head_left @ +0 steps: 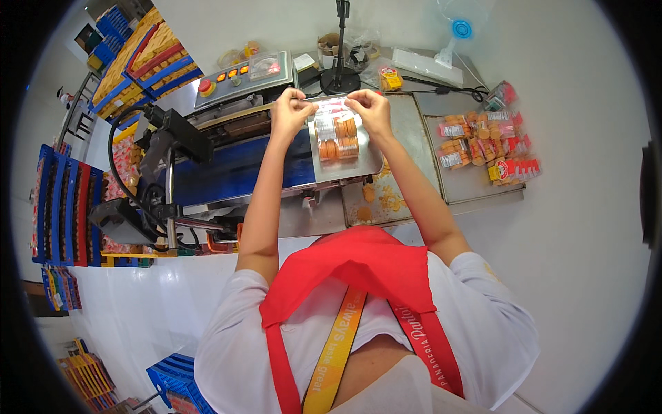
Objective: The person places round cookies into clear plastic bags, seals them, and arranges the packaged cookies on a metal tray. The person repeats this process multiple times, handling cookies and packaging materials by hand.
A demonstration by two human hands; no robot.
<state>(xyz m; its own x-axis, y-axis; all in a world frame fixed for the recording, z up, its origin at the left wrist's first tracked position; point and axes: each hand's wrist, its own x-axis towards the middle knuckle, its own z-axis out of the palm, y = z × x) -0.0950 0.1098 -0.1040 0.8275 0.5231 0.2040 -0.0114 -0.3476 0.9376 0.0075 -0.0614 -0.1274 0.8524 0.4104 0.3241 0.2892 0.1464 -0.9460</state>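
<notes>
Two grips appear clamped on clear film: by the left hand (289,114) and the right hand (372,112), the far edge of a biscuit package (336,141) is pinched on either side, presumably so that it is kept spread and flat. The package is supported on a metal plate (370,164) at the right end of the blue belt (224,172). Farther right of the belt, other packs (484,141) are gathered on the desk (476,196), probably to spare working room. Open room is left over the crumb-strewn tray (420,152) right of the belt; beyond it, movement is bounded by a control box (241,81).
</notes>
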